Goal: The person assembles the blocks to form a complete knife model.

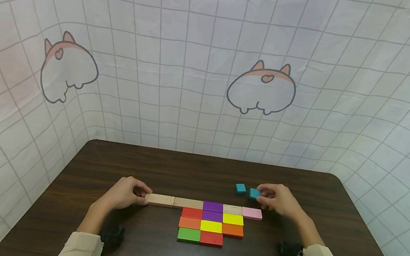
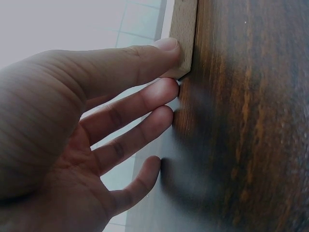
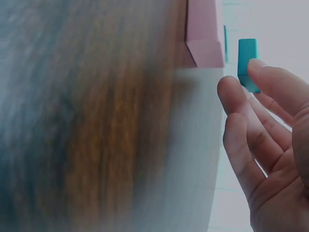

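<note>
My left hand point(image 1: 126, 193) pinches the left end of a plain wooden block point(image 1: 159, 200), which heads a straight row. In the left wrist view the thumb point(image 2: 161, 55) lies on that block's side, while the other fingers extend below its end. Between thumb and fingertips, my right hand point(image 1: 277, 199) holds a small blue block point(image 1: 254, 194) behind the row's right end. Just left of it lies another blue block point(image 1: 240, 188). The row continues with a second wooden block point(image 1: 188, 204), a purple block point(image 1: 212, 207), a shorter wooden block point(image 1: 232, 210) and a pink block point(image 1: 252, 214).
Against the near side of the row lie several coloured blocks in stepped rows, among them a green block point(image 1: 188, 235) and a red block point(image 1: 211, 239). All stand on a dark wooden table point(image 1: 147, 255). A white gridded cloth point(image 1: 173, 132) surrounds its back and sides.
</note>
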A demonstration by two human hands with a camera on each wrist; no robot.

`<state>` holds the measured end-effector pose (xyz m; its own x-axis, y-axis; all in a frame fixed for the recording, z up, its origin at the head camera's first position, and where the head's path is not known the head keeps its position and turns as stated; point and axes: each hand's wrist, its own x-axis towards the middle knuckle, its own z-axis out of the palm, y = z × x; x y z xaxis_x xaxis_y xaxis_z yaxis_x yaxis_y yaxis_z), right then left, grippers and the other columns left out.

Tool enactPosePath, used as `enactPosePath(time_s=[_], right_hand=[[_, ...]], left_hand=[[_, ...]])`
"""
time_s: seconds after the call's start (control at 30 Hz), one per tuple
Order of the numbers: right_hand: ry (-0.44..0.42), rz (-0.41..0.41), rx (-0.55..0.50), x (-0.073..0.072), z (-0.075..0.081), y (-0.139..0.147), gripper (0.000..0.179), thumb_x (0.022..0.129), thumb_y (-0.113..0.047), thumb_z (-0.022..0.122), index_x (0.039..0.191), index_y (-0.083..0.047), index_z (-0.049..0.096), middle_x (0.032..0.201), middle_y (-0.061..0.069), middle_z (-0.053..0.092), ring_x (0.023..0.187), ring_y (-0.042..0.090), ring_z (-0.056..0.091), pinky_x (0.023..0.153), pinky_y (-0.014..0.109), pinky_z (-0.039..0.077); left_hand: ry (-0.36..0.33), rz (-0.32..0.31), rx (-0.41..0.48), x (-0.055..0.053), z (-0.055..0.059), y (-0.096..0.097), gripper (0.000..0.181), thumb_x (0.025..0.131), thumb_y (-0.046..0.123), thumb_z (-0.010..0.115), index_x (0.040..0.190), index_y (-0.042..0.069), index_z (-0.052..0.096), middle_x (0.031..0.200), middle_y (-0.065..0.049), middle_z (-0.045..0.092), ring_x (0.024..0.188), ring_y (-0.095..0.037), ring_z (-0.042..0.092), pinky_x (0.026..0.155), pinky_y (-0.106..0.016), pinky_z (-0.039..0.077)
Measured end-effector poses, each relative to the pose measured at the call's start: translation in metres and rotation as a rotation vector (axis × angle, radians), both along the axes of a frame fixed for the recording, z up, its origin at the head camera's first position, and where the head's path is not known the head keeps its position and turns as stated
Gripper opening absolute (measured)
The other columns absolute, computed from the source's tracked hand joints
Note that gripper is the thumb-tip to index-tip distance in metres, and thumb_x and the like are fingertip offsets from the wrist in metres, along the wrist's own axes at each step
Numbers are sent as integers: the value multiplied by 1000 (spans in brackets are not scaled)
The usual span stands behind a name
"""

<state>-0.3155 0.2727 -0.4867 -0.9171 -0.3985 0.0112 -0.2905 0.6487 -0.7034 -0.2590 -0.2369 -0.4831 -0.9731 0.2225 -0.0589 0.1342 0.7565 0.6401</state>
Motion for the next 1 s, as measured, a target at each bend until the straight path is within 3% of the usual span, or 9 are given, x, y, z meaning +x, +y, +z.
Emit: enactPosePath(time_s=[0.3, 0.6, 1.0], right_hand=[[-10, -6, -47, 17, 6, 15, 37, 93, -18, 77, 124, -2, 66, 92, 9, 74, 68, 16, 69, 61, 32, 58], [-5, 38, -56, 45, 5, 27, 36, 94, -19, 76, 124, -4, 66, 91, 7, 72, 66, 13, 66, 60, 29, 56], [-111, 79, -58, 69, 0, 21, 38, 94, -21, 75, 125, -2, 65, 90, 8, 70, 64, 17, 67, 56, 33, 57]], left_hand=[[0, -3, 0, -1, -1, 0, 20, 84, 14, 85, 103, 15, 80, 86, 4, 70, 80, -12, 60, 72, -31, 51], [3, -3, 1, -1, -1, 1, 19, 84, 14, 84, 103, 15, 80, 85, 4, 70, 78, -12, 60, 71, -31, 51], [9, -7, -1, -2, -2, -1, 19, 84, 14, 84, 103, 15, 80, 86, 4, 70, 79, -12, 60, 71, -31, 51]])
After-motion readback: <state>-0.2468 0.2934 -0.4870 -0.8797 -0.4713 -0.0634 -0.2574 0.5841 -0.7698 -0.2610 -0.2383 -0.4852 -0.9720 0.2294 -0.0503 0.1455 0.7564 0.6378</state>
